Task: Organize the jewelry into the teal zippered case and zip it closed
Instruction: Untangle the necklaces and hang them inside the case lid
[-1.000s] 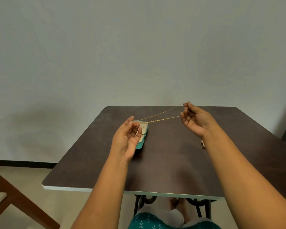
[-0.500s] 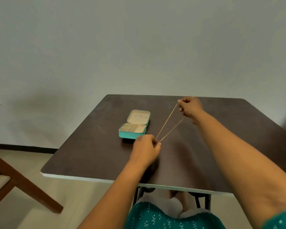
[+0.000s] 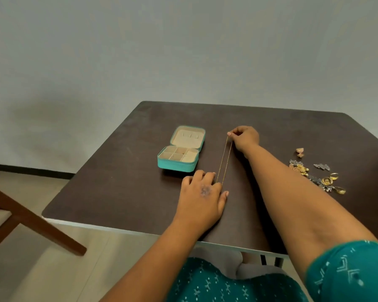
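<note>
Right hand (image 3: 244,139): fingers (image 3: 232,134) curled, pinching the far end of a thin gold chain (image 3: 224,159) just above the surface. Left hand (image 3: 202,192): palm down, back of hand to the camera, knuckles bent; its fingers (image 3: 212,177) meet the near end of the chain, thumb lying out to the right; whether they pinch or only press the chain cannot be told. Chain: doubled, two fine strands running close together from one hand to the other, drawn nearly straight over the surface. Teal zippered case (image 3: 180,152): open, resting on the surface just left of the chain and apart from both hands; beige lining; near half divided into small compartments, lid laid back toward the wall; contents of the compartments too small to tell. Loose jewelry (image 3: 319,175): a scatter of gold rings and silver and gold pieces on the surface to the right of the right forearm, well apart from the case. Surface (image 3: 118,192): dark brown top with a pale edge. Wooden chair (image 3: 31,219): part of a frame at the left, on the floor. Teal patterned sleeve (image 3: 349,273): lower right.
</note>
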